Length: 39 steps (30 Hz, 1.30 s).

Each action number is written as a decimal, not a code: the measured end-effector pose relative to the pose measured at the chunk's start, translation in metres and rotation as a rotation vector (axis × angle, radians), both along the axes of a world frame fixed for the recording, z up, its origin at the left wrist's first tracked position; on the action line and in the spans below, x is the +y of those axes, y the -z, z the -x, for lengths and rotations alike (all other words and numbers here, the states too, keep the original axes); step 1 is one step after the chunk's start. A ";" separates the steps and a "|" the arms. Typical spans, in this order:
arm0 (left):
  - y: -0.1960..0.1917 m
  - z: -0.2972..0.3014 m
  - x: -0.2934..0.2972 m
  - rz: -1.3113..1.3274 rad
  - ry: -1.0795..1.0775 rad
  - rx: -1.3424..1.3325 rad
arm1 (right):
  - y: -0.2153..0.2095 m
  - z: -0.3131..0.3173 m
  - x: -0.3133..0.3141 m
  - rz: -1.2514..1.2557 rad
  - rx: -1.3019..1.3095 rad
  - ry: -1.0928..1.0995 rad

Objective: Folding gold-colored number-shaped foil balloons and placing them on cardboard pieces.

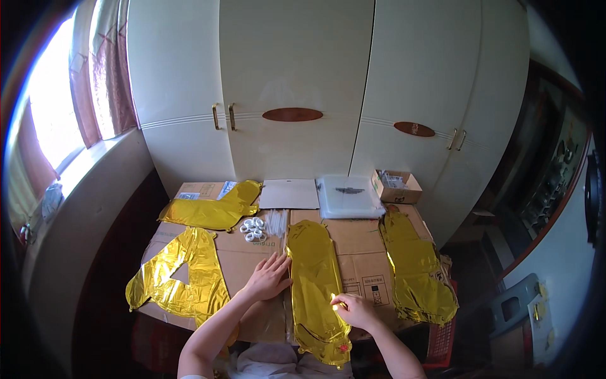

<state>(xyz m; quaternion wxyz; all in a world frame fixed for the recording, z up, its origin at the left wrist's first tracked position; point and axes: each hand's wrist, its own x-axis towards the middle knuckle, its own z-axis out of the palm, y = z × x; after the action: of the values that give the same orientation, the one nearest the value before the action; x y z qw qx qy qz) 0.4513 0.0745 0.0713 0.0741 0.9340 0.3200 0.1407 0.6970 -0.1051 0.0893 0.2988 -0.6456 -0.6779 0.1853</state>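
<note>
Across the middle of the cardboard (363,262) lies a flat gold foil balloon (314,271), its near end reaching past the front edge. It should be very light, limp, slick and easily creased or torn, so the flat seamed rim looks the safest hold. The left hand (270,278) rests palm down at its left edge, fingers stretched out, gripping nothing; the right hand (353,311) is half curled at the right edge, whether pinching foil I cannot tell. Beyond lie white ribbon rolls (253,228) and slim white straws (276,223).
</note>
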 end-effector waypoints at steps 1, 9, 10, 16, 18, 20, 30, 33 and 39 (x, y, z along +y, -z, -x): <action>-0.001 -0.003 0.001 -0.003 0.003 0.017 | 0.002 -0.001 0.000 -0.009 -0.013 0.004; -0.005 -0.017 0.001 0.013 0.063 0.142 | 0.010 -0.015 -0.007 0.031 0.005 0.012; -0.008 -0.019 -0.002 0.016 0.069 0.146 | 0.010 -0.016 -0.008 0.039 0.021 0.010; -0.007 -0.024 0.004 0.019 0.057 0.117 | 0.007 -0.016 -0.015 0.003 0.004 0.000; -0.009 -0.024 0.007 0.047 0.044 0.114 | 0.007 -0.017 -0.016 -0.022 -0.011 -0.026; -0.011 -0.026 0.009 0.029 0.043 0.165 | 0.009 -0.018 -0.017 -0.048 -0.018 -0.039; -0.011 -0.024 0.011 0.000 0.053 0.198 | 0.010 -0.016 -0.016 -0.045 0.002 -0.009; -0.013 -0.023 0.010 -0.019 0.041 0.206 | 0.008 -0.015 -0.015 -0.025 -0.016 -0.009; -0.011 -0.023 0.012 -0.040 0.058 0.216 | 0.011 -0.014 -0.015 -0.121 -0.023 -0.028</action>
<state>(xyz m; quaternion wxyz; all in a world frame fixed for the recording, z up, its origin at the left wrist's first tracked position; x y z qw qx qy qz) 0.4747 0.0863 0.0826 0.0247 0.9538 0.2963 0.0432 0.7111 -0.1198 0.0781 0.3271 -0.6190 -0.7001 0.1407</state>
